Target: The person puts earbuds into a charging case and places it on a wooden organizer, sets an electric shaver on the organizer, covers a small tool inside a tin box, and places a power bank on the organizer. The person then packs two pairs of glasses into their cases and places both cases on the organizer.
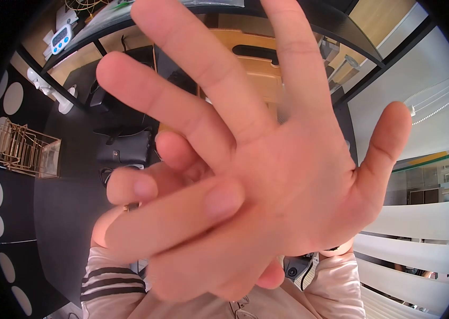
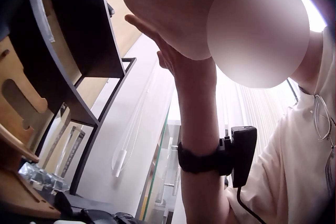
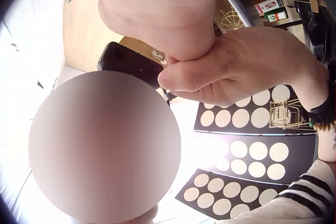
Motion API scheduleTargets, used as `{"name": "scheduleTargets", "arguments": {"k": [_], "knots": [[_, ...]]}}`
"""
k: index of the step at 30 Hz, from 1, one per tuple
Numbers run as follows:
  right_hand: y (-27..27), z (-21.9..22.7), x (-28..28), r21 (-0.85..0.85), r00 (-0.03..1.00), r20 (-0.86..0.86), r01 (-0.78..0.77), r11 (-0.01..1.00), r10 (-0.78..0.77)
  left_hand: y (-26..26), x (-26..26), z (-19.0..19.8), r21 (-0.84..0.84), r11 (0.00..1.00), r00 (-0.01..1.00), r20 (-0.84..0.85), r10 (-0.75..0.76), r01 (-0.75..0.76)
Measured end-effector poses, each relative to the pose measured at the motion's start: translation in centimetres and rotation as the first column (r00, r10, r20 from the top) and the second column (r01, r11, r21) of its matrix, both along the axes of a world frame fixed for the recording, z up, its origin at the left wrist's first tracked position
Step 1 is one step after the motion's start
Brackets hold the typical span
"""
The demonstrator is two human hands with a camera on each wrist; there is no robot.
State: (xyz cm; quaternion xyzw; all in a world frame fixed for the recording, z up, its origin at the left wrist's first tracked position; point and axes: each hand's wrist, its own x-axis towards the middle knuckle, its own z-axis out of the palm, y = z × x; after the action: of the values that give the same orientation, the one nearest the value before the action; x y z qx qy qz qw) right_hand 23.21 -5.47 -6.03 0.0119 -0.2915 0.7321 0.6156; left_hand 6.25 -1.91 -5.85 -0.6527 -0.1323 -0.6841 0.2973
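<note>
My right hand (image 1: 299, 165) fills the middle of the head view, palm towards the camera, with several fingers spread upward and the thumb out to the right. At its lower left, my left hand (image 1: 166, 220) grips the little-finger side, its fingers curled; the overlap hides the little finger. The left wrist view shows the right hand (image 2: 178, 61) upright behind the near edge of the left hand (image 2: 168, 3). In the right wrist view, the left hand (image 3: 236, 69) has its thumb and fingers curled against the right hand (image 3: 163, 14).
Behind the hands, a dark desk (image 1: 70, 196) holds a black pouch (image 1: 123, 146), a gold wire rack (image 1: 25, 149) and a white figurine (image 1: 65, 98). Above it runs a dark shelf (image 1: 341, 34), with a timer (image 1: 61, 40) at upper left. A wooden stand (image 1: 256, 69) is partly covered.
</note>
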Motion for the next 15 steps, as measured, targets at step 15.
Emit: {"name": "scheduleTargets", "arguments": {"k": [15], "knots": [[0.3,0.4,-0.2,-0.009,1.0,0.017,0.006,1.0,-0.006,1.7,-0.5,1.1,0.356,0.932,0.99,0.142,0.009,-0.06]]}}
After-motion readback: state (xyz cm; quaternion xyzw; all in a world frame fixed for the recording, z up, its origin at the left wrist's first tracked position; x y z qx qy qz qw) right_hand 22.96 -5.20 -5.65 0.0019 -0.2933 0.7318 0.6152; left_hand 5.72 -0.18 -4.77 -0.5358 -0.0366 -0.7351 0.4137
